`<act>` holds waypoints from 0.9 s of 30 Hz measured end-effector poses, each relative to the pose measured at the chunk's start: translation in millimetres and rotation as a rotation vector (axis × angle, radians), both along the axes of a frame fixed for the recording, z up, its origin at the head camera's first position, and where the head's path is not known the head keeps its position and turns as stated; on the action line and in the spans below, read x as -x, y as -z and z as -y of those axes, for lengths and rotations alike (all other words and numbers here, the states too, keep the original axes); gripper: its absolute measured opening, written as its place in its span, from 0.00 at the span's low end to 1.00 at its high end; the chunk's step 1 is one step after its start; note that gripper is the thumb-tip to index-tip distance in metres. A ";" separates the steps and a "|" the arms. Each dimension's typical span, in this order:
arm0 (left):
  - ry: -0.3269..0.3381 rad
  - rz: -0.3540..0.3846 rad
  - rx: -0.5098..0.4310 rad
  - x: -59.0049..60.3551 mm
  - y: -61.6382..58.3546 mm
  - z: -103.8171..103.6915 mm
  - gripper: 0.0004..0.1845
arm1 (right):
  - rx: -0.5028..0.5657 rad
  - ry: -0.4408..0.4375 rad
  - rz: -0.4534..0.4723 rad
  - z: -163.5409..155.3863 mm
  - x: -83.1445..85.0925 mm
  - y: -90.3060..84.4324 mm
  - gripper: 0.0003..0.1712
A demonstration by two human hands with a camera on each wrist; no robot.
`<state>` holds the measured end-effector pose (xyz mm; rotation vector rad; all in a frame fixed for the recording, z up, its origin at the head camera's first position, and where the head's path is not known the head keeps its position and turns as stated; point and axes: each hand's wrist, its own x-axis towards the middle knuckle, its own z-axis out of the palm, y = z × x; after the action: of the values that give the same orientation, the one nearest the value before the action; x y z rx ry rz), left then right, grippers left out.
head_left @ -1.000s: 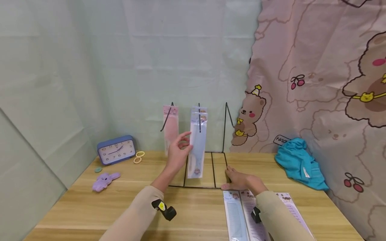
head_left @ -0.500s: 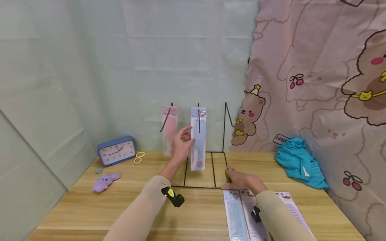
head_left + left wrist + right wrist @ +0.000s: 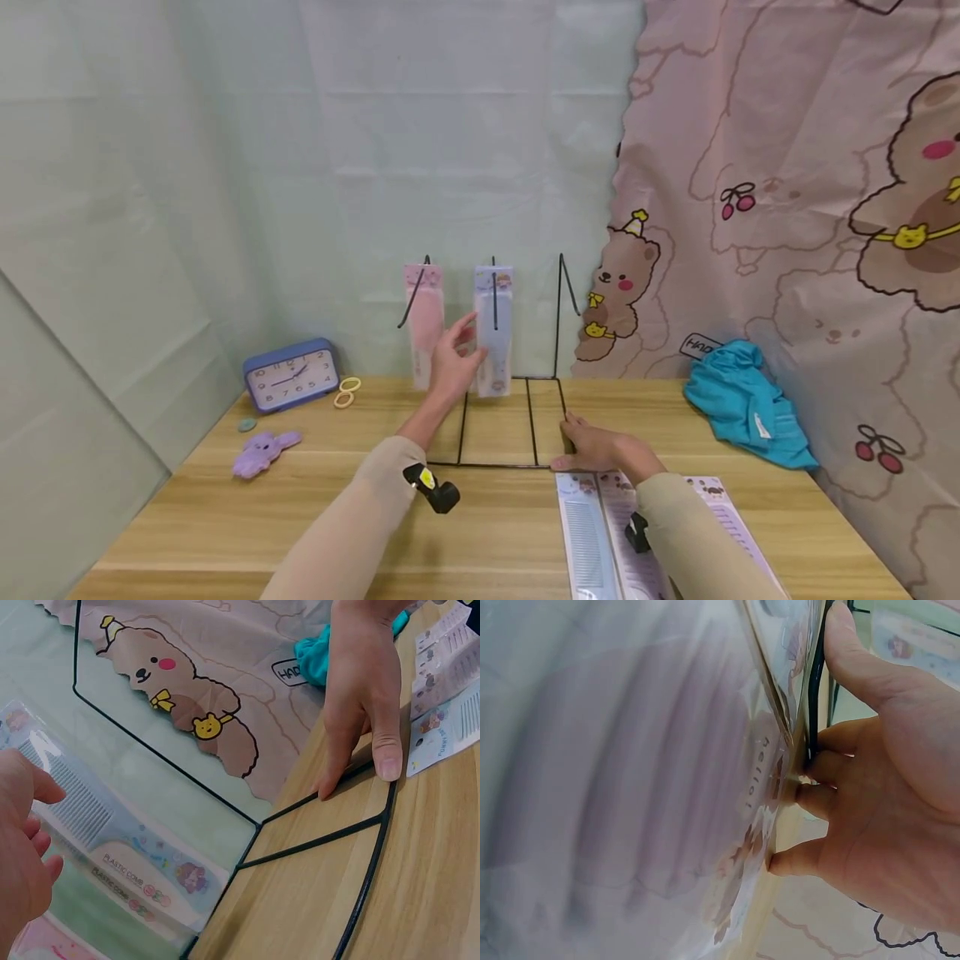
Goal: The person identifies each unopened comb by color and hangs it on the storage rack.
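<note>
Packaged blue combs (image 3: 495, 354) hang on the middle hook of a black wire rack (image 3: 533, 421). The left hand (image 3: 453, 358) is at the left edge of the front pack, its thumb spread and its fingers loosely bent; the left wrist view shows the thumb over the comb pack (image 3: 71, 802) without a grip. A pink comb pack (image 3: 426, 321) hangs from the left hook, behind that hand. With thumb and fingers the right hand (image 3: 596, 446) presses on the front right corner of the rack's base. The right hook (image 3: 570, 287) carries nothing.
Beside the right forearm lie a blue comb pack (image 3: 588, 542) and purple packs (image 3: 723, 517). A blue clock (image 3: 292, 377), rings (image 3: 347, 384) and a purple plush toy (image 3: 258, 454) are on the left. Teal cloth (image 3: 746, 408) lies at the right, by the curtain (image 3: 787, 250).
The front blue comb pack has slid back along the middle hook, and the left hand has moved forward with it, then apart from its edge. The right hand has stayed in place.
</note>
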<state>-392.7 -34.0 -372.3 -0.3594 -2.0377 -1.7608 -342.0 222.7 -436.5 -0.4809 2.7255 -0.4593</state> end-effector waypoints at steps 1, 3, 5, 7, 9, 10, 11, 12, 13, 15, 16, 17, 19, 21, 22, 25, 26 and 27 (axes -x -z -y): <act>0.001 0.004 0.001 -0.4 1.0 0.0 0.33 | 0.000 0.003 0.001 -0.1 -0.1 -0.2 0.55; 0.001 0.011 0.000 -2.8 4.0 -0.1 0.32 | 0.004 0.004 0.001 -0.9 0.0 0.4 0.55; 0.014 0.007 -0.004 -7.3 9.3 -1.0 0.31 | 0.006 0.005 0.000 -1.6 -0.4 0.8 0.55; 0.041 0.010 -0.008 -15.0 16.6 -2.0 0.29 | 0.004 0.008 0.000 -1.6 -1.3 0.5 0.55; 0.070 0.015 -0.015 -24.4 26.1 -4.2 0.28 | 0.001 0.011 0.001 -1.6 -2.1 1.1 0.55; 0.080 0.021 -0.018 -30.1 30.9 -6.2 0.27 | 0.000 0.012 0.002 -1.5 -2.7 1.2 0.55; 0.087 0.029 -0.021 -36.2 35.3 -8.4 0.27 | 0.000 0.014 0.002 -1.3 -3.1 1.3 0.55; 0.092 0.040 -0.021 -42.7 39.4 -11.3 0.27 | 0.002 0.016 0.003 -1.1 -2.9 1.7 0.55; 0.095 0.049 -0.013 -49.3 43.0 -14.6 0.26 | 0.005 0.012 0.003 -1.1 -2.7 2.0 0.54; 0.107 0.081 0.024 -63.8 48.6 -22.0 0.26 | 0.008 0.009 0.002 -0.8 -1.6 2.2 0.55; 0.120 0.095 0.063 -70.7 51.7 -25.8 0.26 | 0.009 0.006 0.003 -0.8 -0.8 2.4 0.55; 0.143 0.117 0.111 -78.1 54.6 -29.2 0.26 | 0.012 0.002 0.004 -0.9 0.0 2.4 0.55; 0.210 0.170 0.233 -92.4 61.1 -34.9 0.27 | 0.007 -0.003 0.006 -1.5 1.4 2.4 0.56; 0.288 0.222 0.374 -105.9 67.0 -39.0 0.31 | 0.005 -0.008 0.009 -2.3 2.4 2.2 0.56; 0.321 0.238 0.455 -112.0 70.0 -40.8 0.34 | 0.003 -0.008 0.010 -2.6 2.5 1.8 0.56; 0.395 0.267 0.668 -128.2 76.4 -45.3 0.43 | -0.005 -0.014 0.004 -3.2 2.8 0.9 0.57; 0.406 0.266 0.727 -132.6 78.2 -46.8 0.46 | -0.006 -0.014 0.002 -3.1 2.8 0.9 0.56; 0.411 0.255 0.789 -136.4 79.9 -48.5 0.49 | -0.010 -0.014 -0.003 -2.8 2.6 0.8 0.56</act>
<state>-256.3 14.5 -452.2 -0.8698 -2.9653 -1.1420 -344.5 225.5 -437.3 -0.4972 2.7240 -0.4410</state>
